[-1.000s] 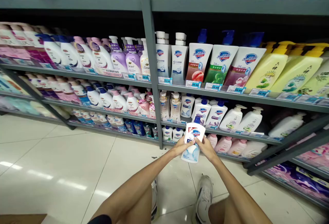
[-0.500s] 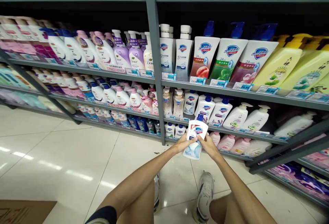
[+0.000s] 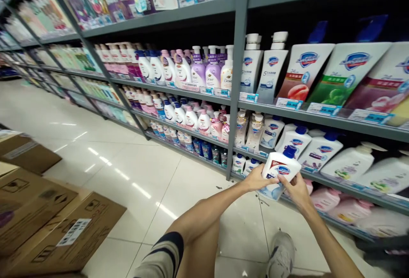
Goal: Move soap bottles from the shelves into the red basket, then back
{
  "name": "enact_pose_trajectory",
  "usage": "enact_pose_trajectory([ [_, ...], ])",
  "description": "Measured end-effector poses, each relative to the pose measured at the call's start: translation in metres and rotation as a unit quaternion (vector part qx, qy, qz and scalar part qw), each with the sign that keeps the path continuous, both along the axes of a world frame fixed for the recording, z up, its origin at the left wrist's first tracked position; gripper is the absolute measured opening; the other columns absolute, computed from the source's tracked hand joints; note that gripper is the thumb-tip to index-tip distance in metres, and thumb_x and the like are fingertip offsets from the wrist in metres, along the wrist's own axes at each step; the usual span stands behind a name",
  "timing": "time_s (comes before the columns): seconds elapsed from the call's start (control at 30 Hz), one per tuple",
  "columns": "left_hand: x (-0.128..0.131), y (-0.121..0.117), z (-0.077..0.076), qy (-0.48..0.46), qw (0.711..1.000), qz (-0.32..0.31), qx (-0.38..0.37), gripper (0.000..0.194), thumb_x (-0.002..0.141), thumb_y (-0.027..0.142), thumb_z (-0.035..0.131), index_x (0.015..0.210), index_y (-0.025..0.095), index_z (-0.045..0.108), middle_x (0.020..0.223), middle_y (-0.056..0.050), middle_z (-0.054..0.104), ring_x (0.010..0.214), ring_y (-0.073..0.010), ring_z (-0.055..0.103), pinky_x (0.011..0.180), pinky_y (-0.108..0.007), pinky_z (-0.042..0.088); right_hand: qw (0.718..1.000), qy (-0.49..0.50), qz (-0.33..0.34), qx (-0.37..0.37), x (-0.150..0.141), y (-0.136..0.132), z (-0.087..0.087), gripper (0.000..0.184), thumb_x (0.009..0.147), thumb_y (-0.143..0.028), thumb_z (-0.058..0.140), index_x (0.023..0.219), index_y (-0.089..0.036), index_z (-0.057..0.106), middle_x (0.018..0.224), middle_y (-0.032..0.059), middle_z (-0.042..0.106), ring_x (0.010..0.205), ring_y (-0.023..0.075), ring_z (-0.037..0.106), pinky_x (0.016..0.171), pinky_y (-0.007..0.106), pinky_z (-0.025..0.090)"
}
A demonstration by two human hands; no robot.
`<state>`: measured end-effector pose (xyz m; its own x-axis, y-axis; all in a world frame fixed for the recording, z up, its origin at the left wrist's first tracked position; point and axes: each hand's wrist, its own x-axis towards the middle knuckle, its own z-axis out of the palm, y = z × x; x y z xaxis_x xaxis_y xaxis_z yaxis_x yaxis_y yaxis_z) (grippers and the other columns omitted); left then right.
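Observation:
I hold a white pump bottle (image 3: 278, 170) with a blue cap and a red-and-blue label in both hands, tilted to the right, in front of the lower shelf. My left hand (image 3: 255, 179) grips its left side and bottom. My right hand (image 3: 295, 188) closes on its right side. Similar white bottles with blue caps (image 3: 319, 151) stand on the shelf right behind it.
Grey shelving (image 3: 238, 78) full of body-wash and soap bottles runs along the right and back. Brown cardboard boxes (image 3: 51, 222) lie on the white tiled floor at the left. My knees and a grey shoe (image 3: 281, 256) are at the bottom.
The view has swung left and nearer the shelf, bringing the cardboard boxes into sight. The bottle in my hands has tilted over to the right and moved closer to the shelf.

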<state>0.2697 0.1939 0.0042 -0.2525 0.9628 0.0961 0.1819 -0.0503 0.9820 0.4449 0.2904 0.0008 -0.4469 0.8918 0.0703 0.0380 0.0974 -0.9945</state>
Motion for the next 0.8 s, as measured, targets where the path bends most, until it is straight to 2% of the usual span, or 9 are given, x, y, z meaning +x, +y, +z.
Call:
enact_pose_trajectory([
  [0.13, -0.009, 0.001, -0.006, 0.028, 0.999, -0.015, -0.021, 0.081, 0.062, 0.054, 0.097, 0.127, 0.014, 0.07, 0.115, -0.012, 0.077, 0.101, -0.0264, 0.071, 0.094, -0.038, 0.057, 0.999, -0.025, 0.012, 0.023, 0.004, 0.003, -0.007, 0.082, 0.065, -0.056, 0.094, 0.13, -0.022, 0.058, 0.125, 0.0126, 0.075, 0.112, 0.0315, 0.074, 0.098, 0.044, 0.064],
  [0.27, -0.016, 0.004, -0.018, 0.036, 0.999, -0.025, -0.025, 0.083, 0.058, 0.053, 0.098, 0.126, 0.014, 0.071, 0.113, -0.012, 0.077, 0.099, -0.0267, 0.07, 0.09, -0.037, 0.056, 0.994, -0.089, 0.04, 0.058, 0.006, 0.004, -0.014, 0.086, 0.068, -0.057, 0.091, 0.138, -0.021, 0.057, 0.129, 0.0133, 0.074, 0.117, 0.0348, 0.073, 0.103, 0.051, 0.061],
  [0.37, -0.017, 0.005, -0.023, 0.053, 0.998, -0.018, -0.042, 0.083, 0.056, 0.055, 0.098, 0.125, 0.016, 0.071, 0.111, -0.01, 0.077, 0.097, -0.0269, 0.07, 0.088, -0.037, 0.056, 0.99, -0.115, 0.044, 0.072, 0.007, 0.004, -0.015, 0.083, 0.068, -0.059, 0.088, 0.135, -0.019, 0.06, 0.126, 0.014, 0.075, 0.115, 0.0368, 0.073, 0.103, 0.054, 0.06],
  [0.5, -0.018, 0.006, -0.026, 0.059, 0.996, -0.016, -0.061, 0.086, 0.055, 0.061, 0.097, 0.125, 0.017, 0.072, 0.11, -0.01, 0.078, 0.096, -0.0285, 0.071, 0.088, -0.04, 0.057, 0.993, -0.086, 0.053, 0.057, 0.003, 0.007, -0.02, 0.086, 0.063, -0.055, 0.092, 0.134, -0.017, 0.061, 0.122, 0.0159, 0.077, 0.11, 0.0383, 0.075, 0.098, 0.053, 0.063],
  [0.63, -0.02, 0.007, -0.026, 0.056, 0.996, -0.005, -0.062, 0.087, 0.052, 0.059, 0.099, 0.124, 0.017, 0.072, 0.111, -0.012, 0.078, 0.099, -0.031, 0.072, 0.089, -0.042, 0.057, 0.996, -0.056, 0.05, 0.041, -0.002, 0.01, -0.023, 0.085, 0.057, -0.052, 0.094, 0.128, -0.018, 0.063, 0.12, 0.0149, 0.078, 0.109, 0.0383, 0.076, 0.097, 0.052, 0.064],
  [0.8, -0.02, 0.005, -0.024, 0.066, 0.996, 0.001, -0.064, 0.085, 0.051, 0.05, 0.101, 0.124, 0.017, 0.072, 0.114, -0.012, 0.078, 0.103, -0.0321, 0.072, 0.094, -0.044, 0.058, 0.993, -0.084, 0.04, 0.071, -0.002, 0.008, -0.02, 0.074, 0.061, -0.052, 0.092, 0.122, -0.019, 0.065, 0.116, 0.0128, 0.079, 0.105, 0.0379, 0.076, 0.095, 0.055, 0.064],
])
